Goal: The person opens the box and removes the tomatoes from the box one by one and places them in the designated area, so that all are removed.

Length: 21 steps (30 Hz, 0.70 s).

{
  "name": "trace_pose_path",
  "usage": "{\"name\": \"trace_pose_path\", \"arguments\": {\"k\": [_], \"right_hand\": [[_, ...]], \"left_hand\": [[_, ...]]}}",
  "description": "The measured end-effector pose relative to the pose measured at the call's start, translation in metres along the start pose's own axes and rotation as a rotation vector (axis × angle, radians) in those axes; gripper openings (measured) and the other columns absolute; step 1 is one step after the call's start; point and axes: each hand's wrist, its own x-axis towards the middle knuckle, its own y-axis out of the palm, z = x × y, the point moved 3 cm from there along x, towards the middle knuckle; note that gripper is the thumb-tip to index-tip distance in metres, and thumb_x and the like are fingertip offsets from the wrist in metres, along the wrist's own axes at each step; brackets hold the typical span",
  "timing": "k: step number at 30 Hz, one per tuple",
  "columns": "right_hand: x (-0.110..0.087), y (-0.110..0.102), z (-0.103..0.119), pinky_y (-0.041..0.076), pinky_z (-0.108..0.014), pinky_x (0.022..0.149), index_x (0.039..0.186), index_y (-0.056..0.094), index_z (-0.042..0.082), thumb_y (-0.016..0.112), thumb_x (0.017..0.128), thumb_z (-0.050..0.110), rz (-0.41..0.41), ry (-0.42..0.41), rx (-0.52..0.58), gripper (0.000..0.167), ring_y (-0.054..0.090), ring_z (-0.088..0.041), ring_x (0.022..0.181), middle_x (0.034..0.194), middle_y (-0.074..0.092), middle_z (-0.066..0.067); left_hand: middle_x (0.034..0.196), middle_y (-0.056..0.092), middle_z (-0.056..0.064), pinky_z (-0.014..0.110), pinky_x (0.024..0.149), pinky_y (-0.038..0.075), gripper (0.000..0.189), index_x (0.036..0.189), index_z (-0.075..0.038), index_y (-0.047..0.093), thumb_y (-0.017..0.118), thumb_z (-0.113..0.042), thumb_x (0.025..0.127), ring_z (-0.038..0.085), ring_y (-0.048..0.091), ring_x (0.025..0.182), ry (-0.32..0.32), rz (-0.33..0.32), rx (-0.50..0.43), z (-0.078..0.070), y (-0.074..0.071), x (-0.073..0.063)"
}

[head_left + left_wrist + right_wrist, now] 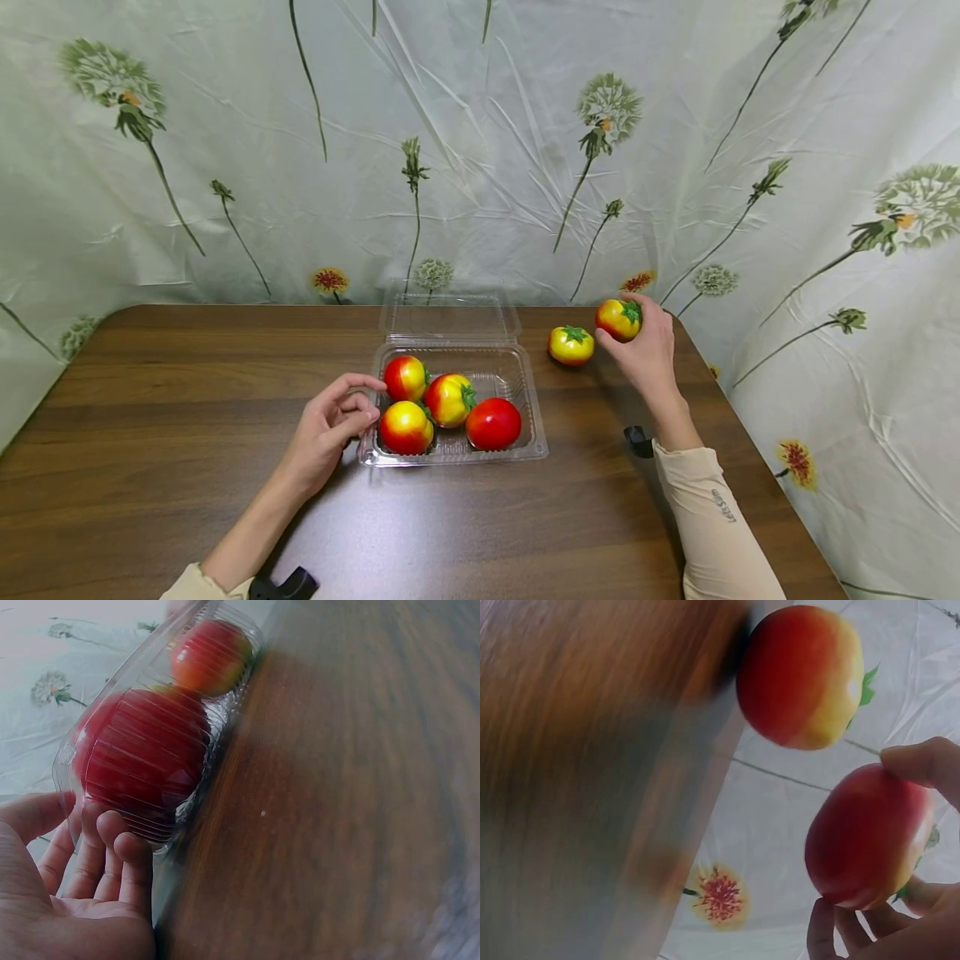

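A clear plastic box (534, 417) with its hinged lid (450, 317) folded back stands on the table. Inside it lie several glossy red-and-yellow tomatoes (406, 427), one of which shows all red (493, 424). My left hand (330, 423) is at the box's left rim, thumb and fingers bent about the edge; the left wrist view shows the fingertips (112, 825) against the ribbed wall. To the right of the box, my right hand (647, 346) holds a red-and-yellow tomato (618, 319) between thumb and fingers. Another tomato (571, 346) rests beside it on the table.
The brown wooden table (187, 400) ends at a back edge just behind the lid. A pale curtain (480, 167) printed with dandelions hangs behind the table and along its right side.
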Motion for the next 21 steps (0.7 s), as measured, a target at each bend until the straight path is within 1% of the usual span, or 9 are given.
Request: {"name": "trace_pose_path", "arguments": {"k": [5,9,12,15,18,21], "right_hand": [[0.0,0.0,-0.008,0.037,-0.058,0.102,0.143,0.052,0.001,0.082,0.087,0.018,0.02,0.065,-0.034,0.066,0.043,-0.045,0.124,0.14,0.056,-0.025],[-0.001,0.001,-0.013,0.037,-0.06,0.105,0.144,0.05,0.0,0.082,0.087,0.018,0.065,0.102,-0.059,0.068,0.043,-0.047,0.126,0.139,0.054,-0.028],[-0.001,0.003,-0.016,0.037,-0.059,0.104,0.145,0.049,-0.001,0.082,0.087,0.017,0.1,0.113,-0.076,0.069,0.043,-0.047,0.126,0.137,0.054,-0.029],[-0.001,0.004,-0.018,0.037,-0.059,0.103,0.144,0.049,-0.001,0.082,0.087,0.017,0.114,0.112,-0.082,0.068,0.043,-0.048,0.126,0.136,0.054,-0.03],[-0.001,0.005,-0.021,0.037,-0.059,0.104,0.145,0.049,-0.002,0.082,0.086,0.017,0.125,0.116,-0.089,0.07,0.043,-0.049,0.126,0.137,0.054,-0.031],[-0.002,0.007,-0.024,0.036,-0.06,0.105,0.145,0.048,-0.003,0.083,0.087,0.016,0.156,0.122,-0.109,0.071,0.042,-0.051,0.127,0.138,0.053,-0.032]], "left_hand": [[0.081,0.063,0.001,0.032,0.045,0.049,0.03,0.13,0.011,0.052,0.058,0.007,0.101,0.021,0.051,0.059,0.005,0.001,-0.003,0.001,0.0,0.0],[0.081,0.063,0.001,0.032,0.045,0.048,0.03,0.13,0.011,0.052,0.058,0.007,0.101,0.02,0.051,0.059,0.01,0.003,-0.006,0.001,0.0,0.0],[0.081,0.063,0.001,0.032,0.045,0.048,0.03,0.13,0.011,0.052,0.058,0.008,0.101,0.02,0.051,0.059,0.01,0.004,-0.006,0.001,0.0,0.0],[0.081,0.063,0.001,0.032,0.045,0.048,0.03,0.13,0.011,0.052,0.058,0.007,0.101,0.02,0.051,0.06,0.009,0.003,-0.003,0.001,0.0,0.0],[0.081,0.064,0.001,0.032,0.045,0.048,0.03,0.13,0.011,0.052,0.058,0.007,0.102,0.02,0.051,0.06,0.003,0.002,0.001,0.001,0.0,0.0],[0.081,0.063,0.001,0.032,0.046,0.048,0.029,0.131,0.01,0.052,0.058,0.006,0.102,0.02,0.051,0.06,-0.003,0.001,0.004,0.001,-0.001,0.0]]}}
